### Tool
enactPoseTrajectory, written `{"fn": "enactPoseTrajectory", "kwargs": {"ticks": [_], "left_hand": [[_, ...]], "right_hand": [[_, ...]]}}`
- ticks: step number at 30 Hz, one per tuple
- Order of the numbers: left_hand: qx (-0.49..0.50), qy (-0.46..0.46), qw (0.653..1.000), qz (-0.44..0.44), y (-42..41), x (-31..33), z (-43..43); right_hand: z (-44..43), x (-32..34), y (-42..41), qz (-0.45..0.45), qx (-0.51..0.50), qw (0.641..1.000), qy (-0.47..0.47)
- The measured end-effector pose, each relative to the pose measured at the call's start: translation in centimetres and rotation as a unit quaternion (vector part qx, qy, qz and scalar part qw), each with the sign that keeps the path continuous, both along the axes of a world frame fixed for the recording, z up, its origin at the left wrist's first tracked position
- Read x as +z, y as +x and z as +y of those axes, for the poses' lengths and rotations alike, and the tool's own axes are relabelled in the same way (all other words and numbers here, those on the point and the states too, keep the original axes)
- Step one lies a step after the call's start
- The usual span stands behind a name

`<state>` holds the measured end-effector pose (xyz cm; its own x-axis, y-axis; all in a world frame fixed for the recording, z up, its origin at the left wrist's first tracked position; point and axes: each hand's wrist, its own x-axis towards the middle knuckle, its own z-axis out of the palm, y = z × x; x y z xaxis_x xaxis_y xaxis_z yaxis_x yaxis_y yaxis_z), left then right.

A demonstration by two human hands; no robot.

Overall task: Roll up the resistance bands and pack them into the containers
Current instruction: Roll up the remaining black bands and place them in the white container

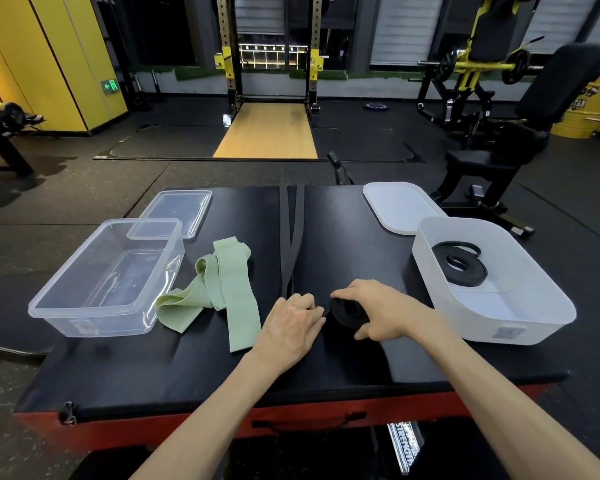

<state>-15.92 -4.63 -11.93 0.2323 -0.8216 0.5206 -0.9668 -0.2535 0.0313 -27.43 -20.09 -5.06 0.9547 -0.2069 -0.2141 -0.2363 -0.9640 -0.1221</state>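
Observation:
A long black resistance band [293, 237] runs down the middle of the black padded box [187, 368] toward me. Its near end is wound into a small black roll [346, 311]. My right hand [383, 311] grips that roll from the right, fingers over it and thumb below. Just left of the roll, my left hand [290, 327] lies palm down on the band with its fingertips at the roll. A light green band [229, 299] lies loosely folded to the left. The white container [520, 327] on the right holds a coiled black band [461, 266]. The clear container [70, 306] on the left holds nothing.
A clear lid [177, 211] lies behind the clear container and a white lid [400, 207] behind the white one. The padded box has a red front edge [187, 429] near me. Beyond it stand a black gym bench [506, 150], a squat rack [269, 64] and yellow lockers [56, 57].

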Motion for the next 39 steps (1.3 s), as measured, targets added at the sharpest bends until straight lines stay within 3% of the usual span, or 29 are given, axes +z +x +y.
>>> {"fn": "enactPoseTrajectory", "kwargs": {"ticks": [6,16,23,33,39], "left_hand": [[0.004,-0.002,1.000,0.030,0.1,-0.2,-0.2],[0.013,0.032,0.999,0.015,0.9,-0.5,0.2],[0.028,0.057,0.995,-0.080,3.1,1.5,0.5],[-0.026,0.061,0.990,-0.124,1.0,1.4,0.1],[-0.011,0.039,0.999,-0.027,-0.1,1.0,0.2]], "right_hand": [[0.2,0.8,-0.1,0.008,0.010,0.999,-0.039],[2.3,-1.4,-0.8,-0.082,-0.048,0.995,-0.035],[3.5,-1.6,-0.6,-0.126,-0.161,0.978,-0.032],[4.6,-1.8,-0.1,-0.155,-0.254,0.955,-0.013],[4.5,-1.6,0.0,-0.125,-0.262,0.957,0.012]]}}
